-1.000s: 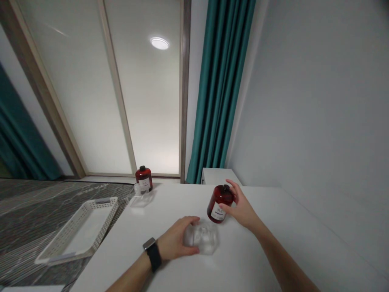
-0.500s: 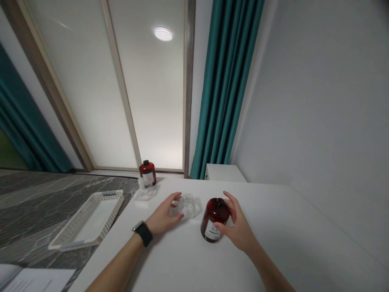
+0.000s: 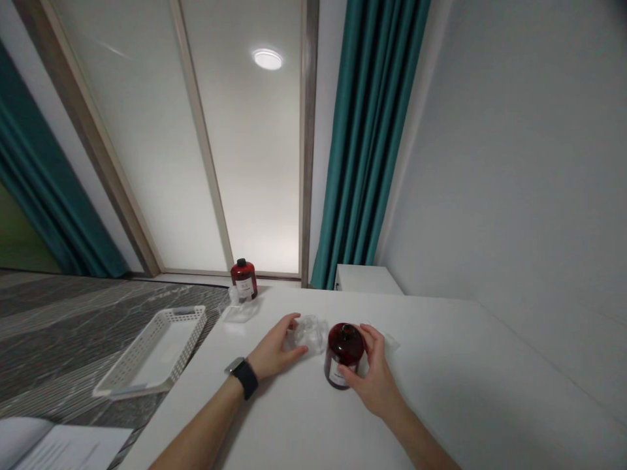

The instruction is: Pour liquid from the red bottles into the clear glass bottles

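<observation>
On the white table, my right hand [image 3: 375,378] is closed around a dark red bottle [image 3: 345,346], thumb at its white label and fingers along its right side. The bottle has no cap on its short neck and stands about upright. Just left of it is a clear, see-through container [image 3: 311,334], whose exact kind I cannot make out. My left hand [image 3: 277,349], with a dark-banded watch at the wrist, has its thumb and fingers curved around the left side of this container. Behind my right hand, a faint clear piece [image 3: 390,341] lies partly hidden.
A second red bottle [image 3: 243,281] with a dark cap stands at the table's far left corner, behind a clear item on a clear tray [image 3: 240,313]. Left of the table are a white perforated basket [image 3: 105,385] and an open booklet [image 3: 73,447]. A white cabinet [image 3: 367,279] stands beyond.
The red bottle, tilted before, has come more upright in my right hand. My left hand keeps its place by the clear container. The whole view has shifted slightly.
</observation>
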Demonstrator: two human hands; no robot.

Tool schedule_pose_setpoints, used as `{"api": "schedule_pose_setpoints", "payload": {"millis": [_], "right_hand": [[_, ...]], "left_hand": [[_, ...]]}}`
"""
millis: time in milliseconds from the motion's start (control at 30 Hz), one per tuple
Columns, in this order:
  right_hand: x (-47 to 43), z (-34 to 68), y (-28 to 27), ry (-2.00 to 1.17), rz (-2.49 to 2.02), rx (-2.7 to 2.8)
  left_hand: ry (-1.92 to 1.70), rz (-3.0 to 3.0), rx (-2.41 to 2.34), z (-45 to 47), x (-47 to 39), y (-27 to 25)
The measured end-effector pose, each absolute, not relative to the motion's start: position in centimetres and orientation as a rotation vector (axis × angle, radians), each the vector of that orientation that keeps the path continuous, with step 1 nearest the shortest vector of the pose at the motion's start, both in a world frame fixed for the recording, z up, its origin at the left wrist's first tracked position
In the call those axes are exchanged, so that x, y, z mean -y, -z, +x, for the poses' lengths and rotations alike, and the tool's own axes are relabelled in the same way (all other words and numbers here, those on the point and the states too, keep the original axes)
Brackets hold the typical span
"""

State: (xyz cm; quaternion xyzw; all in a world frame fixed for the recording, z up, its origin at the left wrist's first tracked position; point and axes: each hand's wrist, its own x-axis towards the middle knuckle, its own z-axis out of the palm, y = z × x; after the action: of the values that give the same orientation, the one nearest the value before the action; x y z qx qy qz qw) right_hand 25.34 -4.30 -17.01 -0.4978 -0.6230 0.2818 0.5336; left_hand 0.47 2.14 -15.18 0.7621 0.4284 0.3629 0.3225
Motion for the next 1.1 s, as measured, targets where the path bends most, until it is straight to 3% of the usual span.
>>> {"api": "schedule_pose_setpoints", "payload": {"millis": [833,1100], "right_hand": [[4.6,24.1,17.2,-0.56,-1.237,1.502],[4.6,23.5,17.5,-0.157,-1.138,1.531]], "left_hand": [[-0.937,2.08,-1.151,1.5,-1.6,15.4],[-0.901,2.079,-1.137,1.3,-1.6,15.3]]}}
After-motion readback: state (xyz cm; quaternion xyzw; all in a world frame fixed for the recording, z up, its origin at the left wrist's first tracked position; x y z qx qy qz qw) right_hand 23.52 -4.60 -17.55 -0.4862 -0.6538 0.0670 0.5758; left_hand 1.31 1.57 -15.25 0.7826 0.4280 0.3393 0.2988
